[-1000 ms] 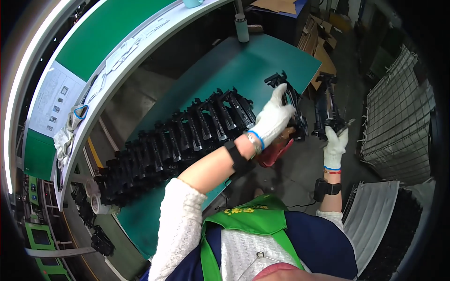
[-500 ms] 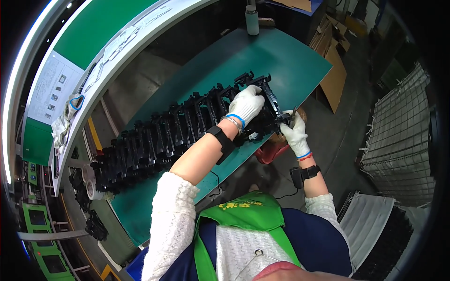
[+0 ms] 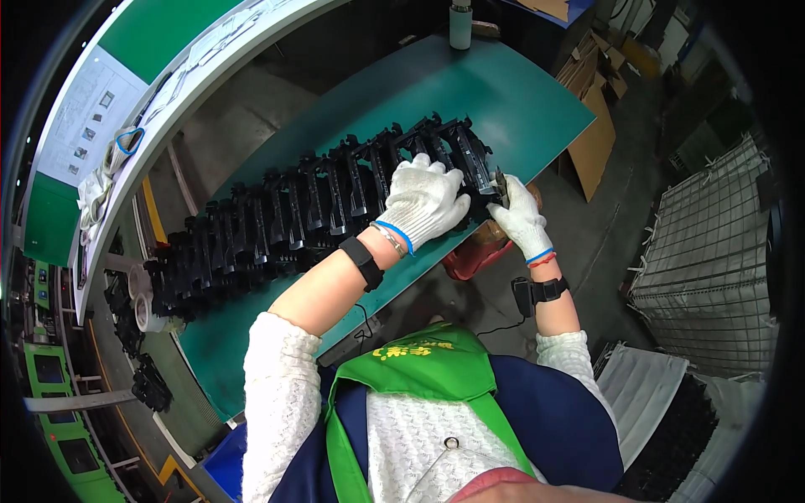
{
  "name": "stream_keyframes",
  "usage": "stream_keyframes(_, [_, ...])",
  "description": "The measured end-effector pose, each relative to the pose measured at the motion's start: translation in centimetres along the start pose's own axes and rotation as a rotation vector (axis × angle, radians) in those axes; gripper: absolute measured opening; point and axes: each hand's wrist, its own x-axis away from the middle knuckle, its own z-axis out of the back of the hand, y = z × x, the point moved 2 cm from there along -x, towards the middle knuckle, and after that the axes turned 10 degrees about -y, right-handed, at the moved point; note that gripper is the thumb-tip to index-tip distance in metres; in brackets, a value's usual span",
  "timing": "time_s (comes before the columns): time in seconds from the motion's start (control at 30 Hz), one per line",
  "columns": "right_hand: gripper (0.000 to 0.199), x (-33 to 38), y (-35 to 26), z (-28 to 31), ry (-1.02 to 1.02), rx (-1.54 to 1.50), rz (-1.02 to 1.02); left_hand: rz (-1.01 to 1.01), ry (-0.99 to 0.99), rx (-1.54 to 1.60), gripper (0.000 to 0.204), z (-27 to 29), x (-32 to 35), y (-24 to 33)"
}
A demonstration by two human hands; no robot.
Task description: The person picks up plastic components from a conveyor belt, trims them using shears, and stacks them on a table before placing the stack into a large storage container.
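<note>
Left arm: reaches up and forward from the lower middle of the view, forearm bare below a pushed-up white knit sleeve, elbow bent.
Left wrist: carries a dark band and a thin bracelet just below the glove cuff.
Left hand: in a white knit glove with a blue cuff, palm down, fingers spread and curled downward, pressing flat.
Right arm: comes up from the lower right, forearm nearly upright, shorter in view, white sleeve at the elbow.
Right wrist: wears a dark band with a small box, cuff edged blue and red.
Right hand: white-gloved, fingers pointing up and left, pinched together near the fingertips of the other hand, close beside it.
</note>
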Motion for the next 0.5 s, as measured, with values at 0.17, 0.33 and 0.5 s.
stream_keyframes(0.17, [0.057,0.1,1.1,-0.2,-0.05,-0.136,-0.083,-0.029,0.09,-0.108,0.04,-0.1,1.2,0.4])
stream_keyframes(0.33, [0.055,1.1,2.2,-0.5,-0.062,-0.54,0.019,-0.132,0.131,0.018,0.043,1.4,5.6,1.3])
stream_keyframes(0.5, [0.05,3.3,1.1,0.0,0.109,-0.48,-0.043,-0.285,0.199,0.201,0.042,2.4,13.6,0.1])
